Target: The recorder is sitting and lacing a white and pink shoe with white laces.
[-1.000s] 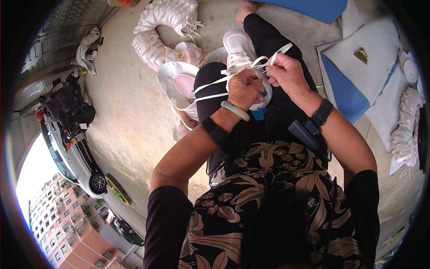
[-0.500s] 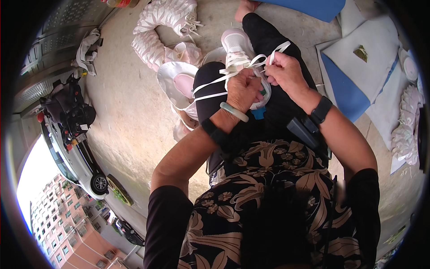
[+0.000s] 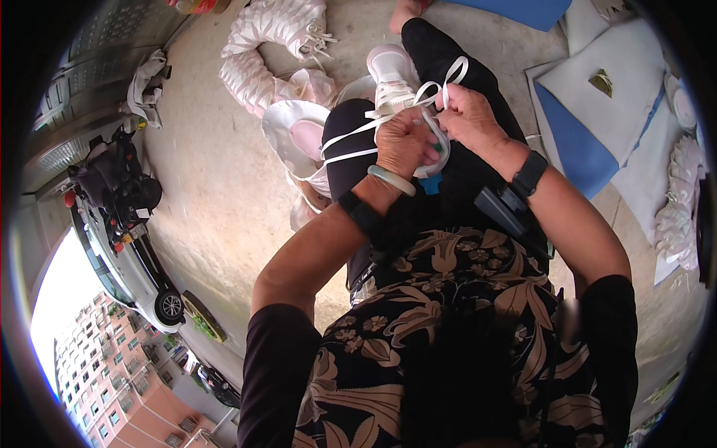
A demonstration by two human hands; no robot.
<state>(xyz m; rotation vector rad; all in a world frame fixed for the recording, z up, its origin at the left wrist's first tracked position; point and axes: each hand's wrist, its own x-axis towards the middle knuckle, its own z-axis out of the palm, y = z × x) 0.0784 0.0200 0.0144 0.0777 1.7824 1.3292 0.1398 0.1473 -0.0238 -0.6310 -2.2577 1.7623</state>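
Note:
A white and pale pink sneaker [image 3: 391,67] lies between my thighs, toe pointing away from me. White shoelace [image 3: 349,137] runs across its front, with long loose strands over my left knee. My left hand [image 3: 405,140] is closed over the shoe's left side near the ankle opening, fingers curled and partly hidden, with lace beside its knuckles. On the right, my right hand [image 3: 469,119] pinches the shoelace between thumb and fingers, and a loop stands up above it. Part of the shoe's collar shows between the two hands.
Left of my knee stands a white bag [image 3: 278,119] with pink inside. Beyond it curves a long row of stacked pale shoe pieces [image 3: 240,71]. At right, white and blue sheets [image 3: 590,97] lie on the concrete, near another row of pale pieces [image 3: 678,201]. A motorbike [image 3: 119,175] stands far left.
My right hand has shifted slightly left and up, and the lace loop above it stands higher. My left hand has barely moved on the shoe.

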